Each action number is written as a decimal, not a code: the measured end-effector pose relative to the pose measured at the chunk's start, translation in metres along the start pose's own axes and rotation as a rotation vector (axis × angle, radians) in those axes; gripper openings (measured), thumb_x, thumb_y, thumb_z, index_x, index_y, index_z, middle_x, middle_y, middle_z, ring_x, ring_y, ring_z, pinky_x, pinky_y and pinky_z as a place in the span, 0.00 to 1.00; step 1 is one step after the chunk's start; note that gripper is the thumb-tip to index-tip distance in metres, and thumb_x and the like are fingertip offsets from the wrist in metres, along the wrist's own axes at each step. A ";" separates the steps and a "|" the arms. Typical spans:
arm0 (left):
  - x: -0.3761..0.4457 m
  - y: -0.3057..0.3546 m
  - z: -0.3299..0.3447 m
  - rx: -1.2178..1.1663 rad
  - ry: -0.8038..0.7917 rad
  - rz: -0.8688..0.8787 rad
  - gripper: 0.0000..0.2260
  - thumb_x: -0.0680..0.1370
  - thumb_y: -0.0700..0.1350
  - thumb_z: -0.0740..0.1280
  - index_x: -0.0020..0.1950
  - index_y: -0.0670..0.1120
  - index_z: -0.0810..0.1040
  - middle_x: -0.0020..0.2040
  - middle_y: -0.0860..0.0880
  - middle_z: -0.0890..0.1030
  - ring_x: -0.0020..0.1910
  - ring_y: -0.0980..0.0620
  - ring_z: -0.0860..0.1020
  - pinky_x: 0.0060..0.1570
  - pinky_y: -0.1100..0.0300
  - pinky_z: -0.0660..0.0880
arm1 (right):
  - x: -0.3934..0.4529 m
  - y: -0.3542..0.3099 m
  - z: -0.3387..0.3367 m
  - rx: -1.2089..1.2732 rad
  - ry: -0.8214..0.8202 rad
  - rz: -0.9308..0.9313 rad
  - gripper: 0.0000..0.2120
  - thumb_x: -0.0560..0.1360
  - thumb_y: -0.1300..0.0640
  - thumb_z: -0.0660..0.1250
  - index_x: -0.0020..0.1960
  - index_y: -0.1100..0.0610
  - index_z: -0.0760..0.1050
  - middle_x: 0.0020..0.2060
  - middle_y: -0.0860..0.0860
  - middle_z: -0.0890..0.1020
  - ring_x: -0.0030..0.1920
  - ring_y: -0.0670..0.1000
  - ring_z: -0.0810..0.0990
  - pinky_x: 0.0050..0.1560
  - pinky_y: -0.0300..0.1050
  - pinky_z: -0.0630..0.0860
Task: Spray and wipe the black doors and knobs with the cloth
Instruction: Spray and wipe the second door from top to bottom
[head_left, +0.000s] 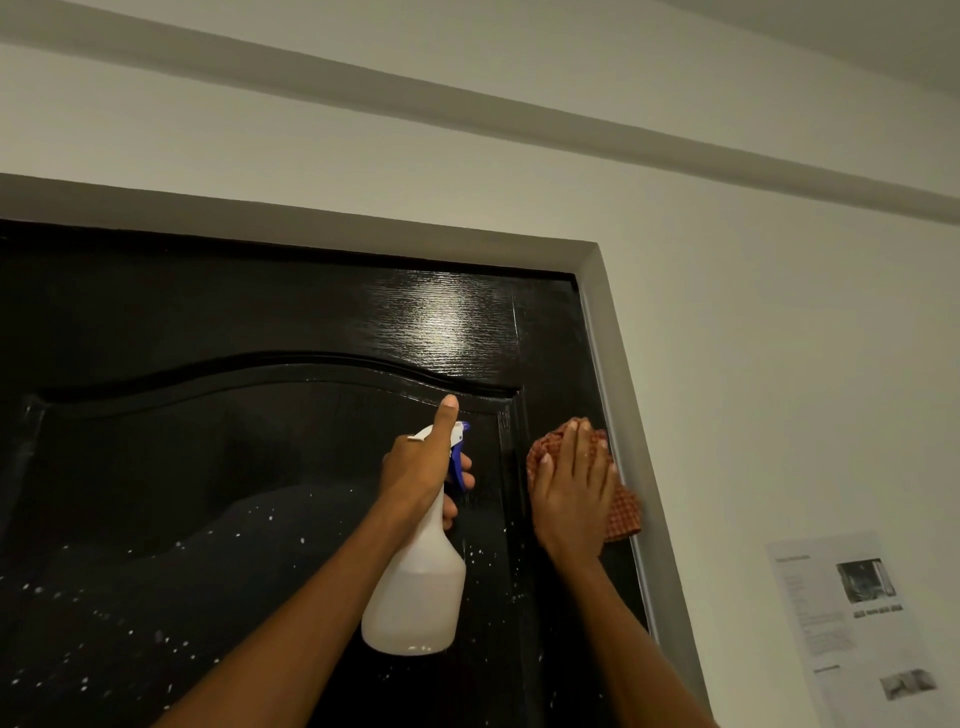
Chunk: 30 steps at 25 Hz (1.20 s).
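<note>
A glossy black door (260, 322) with an arched raised panel fills the lower left of the view. White droplets speckle its lower part. My left hand (421, 467) grips a white spray bottle (415, 592) by the neck, fingers round its blue trigger, thumb raised, nozzle toward the door. My right hand (571, 488) lies flat with straight fingers, pressing a red checked cloth (623, 514) against the door's right edge, next to the frame. No knob is in view.
A grey door frame (618, 364) runs along the top and right of the door. The white wall (727, 260) lies beyond it, with a printed paper sheet (852, 623) stuck at the lower right. A grey ceiling moulding (519, 109) crosses above.
</note>
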<state>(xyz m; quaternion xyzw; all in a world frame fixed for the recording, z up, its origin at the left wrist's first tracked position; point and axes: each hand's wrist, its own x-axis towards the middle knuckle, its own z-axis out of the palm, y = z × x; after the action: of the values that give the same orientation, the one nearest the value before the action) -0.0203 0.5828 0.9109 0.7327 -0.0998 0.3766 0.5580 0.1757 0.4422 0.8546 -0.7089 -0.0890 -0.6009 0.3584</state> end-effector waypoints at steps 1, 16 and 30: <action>-0.002 0.001 0.002 0.005 0.002 0.009 0.34 0.78 0.69 0.57 0.49 0.38 0.81 0.41 0.39 0.85 0.21 0.53 0.76 0.22 0.61 0.73 | -0.017 0.014 -0.001 -0.039 -0.016 -0.110 0.32 0.85 0.40 0.41 0.85 0.51 0.42 0.84 0.50 0.45 0.84 0.53 0.41 0.82 0.56 0.41; 0.004 0.004 -0.004 0.003 0.005 0.022 0.36 0.77 0.71 0.56 0.47 0.39 0.82 0.40 0.41 0.86 0.27 0.47 0.77 0.25 0.59 0.74 | 0.112 -0.062 -0.014 -0.006 -0.109 -0.165 0.32 0.85 0.41 0.40 0.85 0.51 0.41 0.84 0.52 0.44 0.84 0.55 0.40 0.82 0.59 0.38; -0.058 -0.049 -0.004 0.019 -0.047 -0.185 0.36 0.78 0.69 0.53 0.54 0.38 0.81 0.45 0.40 0.86 0.23 0.52 0.76 0.23 0.61 0.74 | -0.147 0.064 -0.011 -0.204 -0.179 -0.337 0.31 0.86 0.44 0.49 0.85 0.50 0.44 0.85 0.52 0.45 0.84 0.57 0.44 0.80 0.60 0.48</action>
<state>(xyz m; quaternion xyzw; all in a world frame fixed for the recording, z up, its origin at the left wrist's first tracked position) -0.0349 0.5878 0.8365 0.7525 -0.0412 0.3073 0.5811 0.1643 0.4341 0.6942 -0.7671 -0.1764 -0.5930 0.1698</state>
